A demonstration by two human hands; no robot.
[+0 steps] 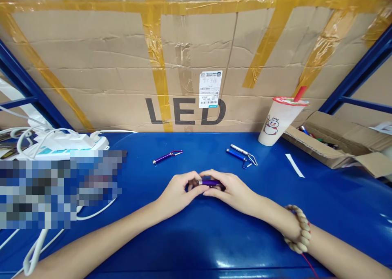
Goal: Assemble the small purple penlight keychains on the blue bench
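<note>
Both hands meet at the middle of the table around a purple mini flashlight (209, 182), a slim metal tube lying level. My left hand (177, 192) closes its fingers at the silver left end. The right end sits in the fingers of my right hand (237, 192), which partly hide it. Just beyond the hands, to the left, lies another purple mini flashlight (163, 158) with a carabiner clip. Beyond them to the right, a blue mini flashlight (236, 155) and a silver mini flashlight (239, 149) lie side by side, clips pointing right.
A paper cup (280, 121) with a red straw stands at the back right of the blue table (196, 238). Right of it are a paper strip (295, 165) and an open cardboard box (318, 148). White power strips (76, 148) and cables occupy the left. A large taped carton (122, 66) forms the back.
</note>
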